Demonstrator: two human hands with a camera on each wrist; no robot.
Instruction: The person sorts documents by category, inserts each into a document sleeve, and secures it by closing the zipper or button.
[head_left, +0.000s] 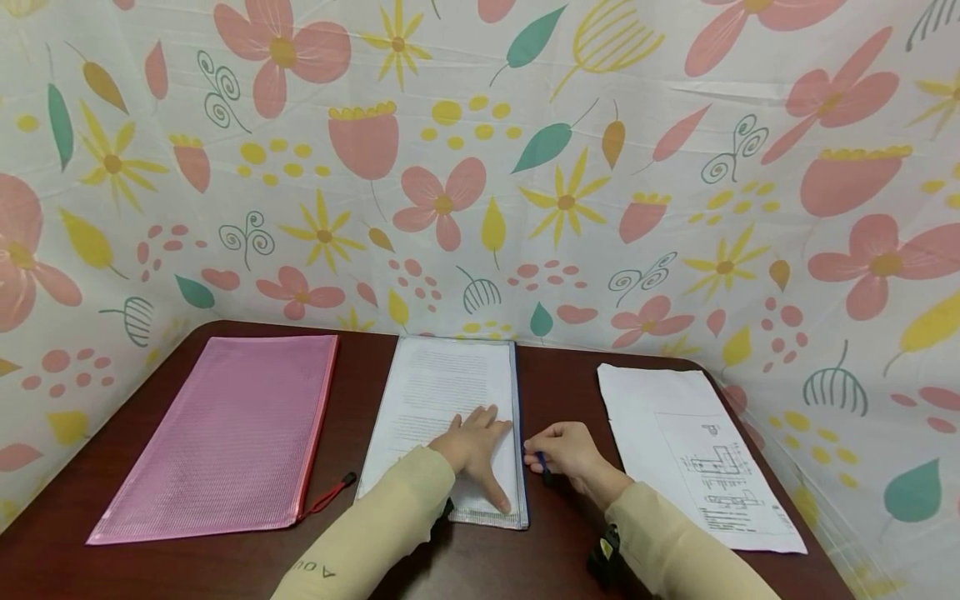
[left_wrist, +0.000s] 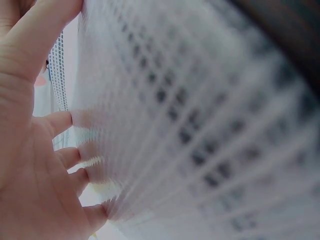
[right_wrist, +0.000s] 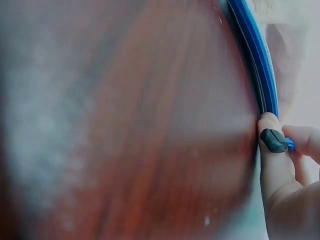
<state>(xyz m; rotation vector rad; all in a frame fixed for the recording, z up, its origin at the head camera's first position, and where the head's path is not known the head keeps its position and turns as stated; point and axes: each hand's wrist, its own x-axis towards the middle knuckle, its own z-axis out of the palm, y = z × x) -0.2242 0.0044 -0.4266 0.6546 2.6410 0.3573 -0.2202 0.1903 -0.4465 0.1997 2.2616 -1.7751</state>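
A clear mesh zip pouch (head_left: 442, 375) with a blue zipper (right_wrist: 257, 47) down its right side lies in the middle of the table, a printed sheet showing through it. My left hand (head_left: 477, 450) presses on its lower part with spread fingers and thumb. In the left wrist view the fingertips (left_wrist: 80, 155) touch the ribbed plastic. At the pouch's right edge, my right hand (head_left: 573, 454) pinches the blue zipper pull (head_left: 542, 461) between thumb and fingers. The dark end (right_wrist: 273, 140) of the pull sticks out beside the thumb in the right wrist view.
A pink mesh zip pouch (head_left: 232, 425) with a red zipper and red pull cord (head_left: 327, 497) lies to the left. On the right is a white sheet (head_left: 652, 408) with a printed drawing. A flowered cloth (head_left: 450, 167) hangs behind the dark wooden table (head_left: 360, 400).
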